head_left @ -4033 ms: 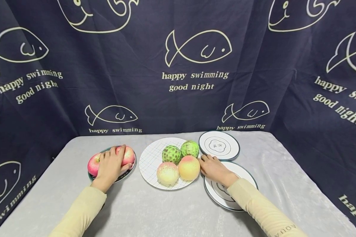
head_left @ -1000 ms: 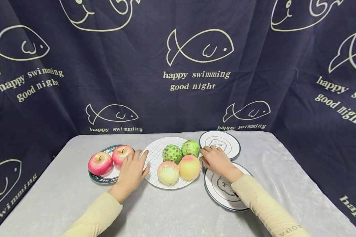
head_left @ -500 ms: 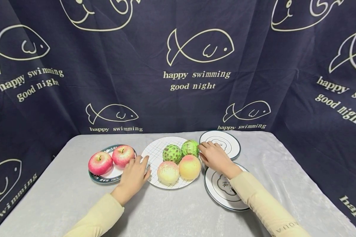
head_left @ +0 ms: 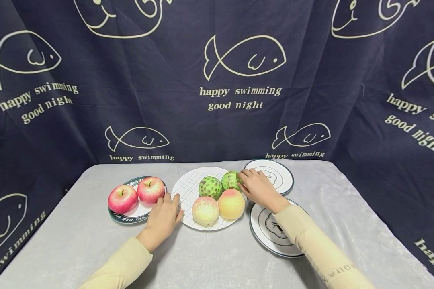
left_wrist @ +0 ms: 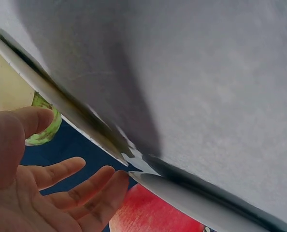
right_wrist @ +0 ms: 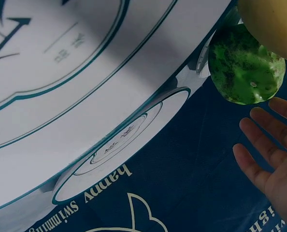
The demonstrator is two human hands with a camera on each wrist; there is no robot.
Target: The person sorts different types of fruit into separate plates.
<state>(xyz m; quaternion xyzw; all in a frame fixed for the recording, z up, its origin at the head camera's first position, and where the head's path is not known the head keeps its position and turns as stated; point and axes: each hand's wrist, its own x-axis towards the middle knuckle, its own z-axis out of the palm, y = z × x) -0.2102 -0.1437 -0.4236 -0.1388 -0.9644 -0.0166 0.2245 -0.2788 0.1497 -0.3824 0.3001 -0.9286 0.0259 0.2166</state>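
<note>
In the head view my right hand (head_left: pixel 261 188) reaches over the right edge of the patterned white plate (head_left: pixel 182 200), its fingers overlapping a green custard apple (head_left: pixel 230 180). In the right wrist view the relaxed fingers (right_wrist: pixel 264 140) lie right beside that custard apple (right_wrist: pixel 247 67), not wrapped round it. A second, spotted custard apple (head_left: pixel 209 187) and two peaches (head_left: pixel 205 210) share the plate. My left hand (head_left: pixel 164 216) hovers with loose fingers between this plate and a smaller green-rimmed plate (head_left: pixel 130 219), which bears two red apples (head_left: pixel 123 198); it holds nothing.
To the right, a white plate (head_left: pixel 265 239) with a dark rim lies partly beneath my right forearm. Behind it is a similar plate (head_left: pixel 283 176). A grey cloth (head_left: pixel 202 261) covers the table, and a dark fish-print curtain (head_left: pixel 238 132) rises at its back and sides.
My left hand has left the apples and moved right, then slightly down. My right hand has shifted up and left onto the right custard apple. The fruit has stayed in place.
</note>
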